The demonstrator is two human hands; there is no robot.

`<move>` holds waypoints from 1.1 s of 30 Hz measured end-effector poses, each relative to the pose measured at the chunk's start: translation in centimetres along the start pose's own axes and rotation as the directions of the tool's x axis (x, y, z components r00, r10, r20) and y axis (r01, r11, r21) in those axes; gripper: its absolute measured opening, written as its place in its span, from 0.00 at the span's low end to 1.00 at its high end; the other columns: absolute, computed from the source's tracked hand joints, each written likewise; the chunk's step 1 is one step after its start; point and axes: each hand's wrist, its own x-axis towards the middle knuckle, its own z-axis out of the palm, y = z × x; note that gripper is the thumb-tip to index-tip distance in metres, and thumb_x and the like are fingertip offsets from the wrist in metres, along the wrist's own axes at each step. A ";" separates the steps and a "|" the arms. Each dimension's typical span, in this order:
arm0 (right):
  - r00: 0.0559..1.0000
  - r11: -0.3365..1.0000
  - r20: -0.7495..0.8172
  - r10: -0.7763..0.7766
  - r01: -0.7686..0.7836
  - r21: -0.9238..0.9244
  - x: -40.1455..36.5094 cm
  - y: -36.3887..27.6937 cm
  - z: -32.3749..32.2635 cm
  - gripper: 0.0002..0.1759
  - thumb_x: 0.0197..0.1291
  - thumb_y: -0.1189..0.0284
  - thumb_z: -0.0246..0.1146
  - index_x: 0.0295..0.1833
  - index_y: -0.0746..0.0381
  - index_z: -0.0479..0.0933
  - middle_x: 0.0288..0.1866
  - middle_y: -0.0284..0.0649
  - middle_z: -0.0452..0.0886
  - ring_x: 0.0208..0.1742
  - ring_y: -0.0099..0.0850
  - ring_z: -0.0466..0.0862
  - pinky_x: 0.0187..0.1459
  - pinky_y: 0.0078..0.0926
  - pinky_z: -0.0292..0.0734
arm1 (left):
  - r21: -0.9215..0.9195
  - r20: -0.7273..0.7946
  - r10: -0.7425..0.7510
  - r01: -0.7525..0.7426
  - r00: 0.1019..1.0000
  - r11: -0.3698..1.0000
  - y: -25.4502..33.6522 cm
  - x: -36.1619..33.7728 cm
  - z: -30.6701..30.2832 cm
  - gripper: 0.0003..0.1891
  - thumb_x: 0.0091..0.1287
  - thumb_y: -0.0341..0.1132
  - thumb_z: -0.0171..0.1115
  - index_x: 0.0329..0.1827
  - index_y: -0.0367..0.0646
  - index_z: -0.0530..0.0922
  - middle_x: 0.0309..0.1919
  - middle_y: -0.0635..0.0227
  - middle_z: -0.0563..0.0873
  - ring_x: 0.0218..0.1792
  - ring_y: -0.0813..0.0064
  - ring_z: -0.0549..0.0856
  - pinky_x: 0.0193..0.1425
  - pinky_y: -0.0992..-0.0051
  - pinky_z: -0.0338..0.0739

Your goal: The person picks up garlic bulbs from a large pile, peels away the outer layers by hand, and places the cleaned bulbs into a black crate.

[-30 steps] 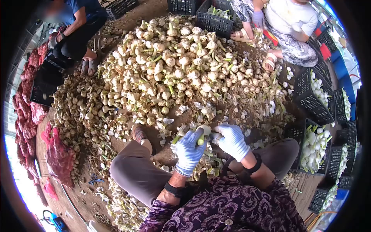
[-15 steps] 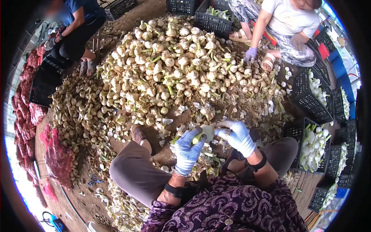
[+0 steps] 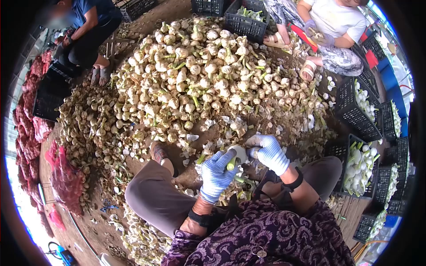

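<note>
My left hand (image 3: 218, 174), in a white-and-blue striped glove, is closed round the green stem of a garlic bulb (image 3: 240, 154). The bulb's head is pale and smooth and points up and to the right. Just right of it is my right hand (image 3: 269, 153) in a matching glove, its thumb and fingers pinched together close to the bulb. Whatever lies between those fingertips is hidden. Loose skins and cut green stalks litter the ground below both hands.
A large heap of unpeeled garlic (image 3: 191, 75) rises ahead. At right stand black crates, one with peeled garlic (image 3: 360, 170). A red mesh bag (image 3: 66, 181) lies left. One co-worker (image 3: 337, 26) sits at the upper right, another (image 3: 86, 31) at the upper left.
My right hand has shifted slightly left and up, its fingers drawing together beside the bulb. The right co-worker's gloved hand has left the heap and now meets the other at the lap.
</note>
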 end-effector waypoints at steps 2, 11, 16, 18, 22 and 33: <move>0.998 0.989 0.017 0.056 -0.058 0.134 -0.2 -0.2 -0.4 0.10 0.49 0.81 0.64 0.40 0.67 0.80 0.34 0.37 0.82 0.34 0.24 0.81 0.37 0.20 0.77 | -0.071 0.000 -0.034 0.034 0.999 0.997 -0.1 0.0 -0.1 0.15 0.51 0.25 0.67 0.44 0.38 0.80 0.29 0.62 0.82 0.27 0.71 0.82 0.34 0.77 0.76; 0.990 0.933 -0.039 -0.133 0.112 -0.342 -1.0 -1.0 0.7 0.08 0.47 0.79 0.63 0.36 0.65 0.80 0.25 0.41 0.81 0.26 0.24 0.80 0.30 0.22 0.75 | 0.085 0.081 -0.044 0.037 0.996 0.996 0.2 0.1 0.0 0.14 0.52 0.25 0.68 0.43 0.36 0.81 0.31 0.63 0.84 0.30 0.77 0.82 0.36 0.79 0.76; 0.984 0.998 -0.169 0.050 -0.057 -0.040 0.5 0.2 -0.6 0.05 0.48 0.80 0.59 0.32 0.65 0.80 0.25 0.42 0.82 0.25 0.27 0.81 0.29 0.24 0.76 | -0.590 0.154 -0.314 0.342 0.937 0.732 0.0 -0.5 -1.0 0.13 0.52 0.29 0.68 0.42 0.37 0.81 0.33 0.65 0.85 0.31 0.76 0.82 0.37 0.78 0.76; 0.979 0.998 -0.202 0.004 -0.017 -0.059 0.6 0.3 -0.7 0.05 0.48 0.80 0.59 0.32 0.65 0.80 0.25 0.41 0.81 0.24 0.27 0.81 0.28 0.23 0.77 | -0.772 0.156 -0.323 0.319 0.934 0.550 -0.2 -0.4 -1.0 0.13 0.55 0.33 0.69 0.40 0.34 0.82 0.37 0.64 0.85 0.34 0.78 0.82 0.41 0.80 0.77; 0.957 0.786 0.254 0.141 -0.264 0.559 -1.3 0.0 -1.2 0.05 0.51 0.79 0.60 0.33 0.71 0.76 0.20 0.40 0.77 0.15 0.24 0.75 0.16 0.18 0.69 | -0.970 0.214 -0.574 0.240 0.791 -0.031 0.0 1.5 -0.9 0.18 0.64 0.36 0.58 0.51 0.32 0.70 0.33 0.54 0.81 0.29 0.62 0.83 0.28 0.65 0.81; 0.980 0.936 0.142 0.142 -0.179 0.302 -1.1 -0.5 -4.3 0.26 0.52 0.60 0.67 0.54 0.58 0.72 0.42 0.42 0.77 0.42 0.38 0.79 0.42 0.34 0.76 | -0.909 0.362 -0.639 0.409 0.678 -0.081 -3.2 1.2 1.8 0.17 0.64 0.45 0.56 0.37 0.37 0.75 0.22 0.57 0.79 0.21 0.63 0.79 0.23 0.65 0.78</move>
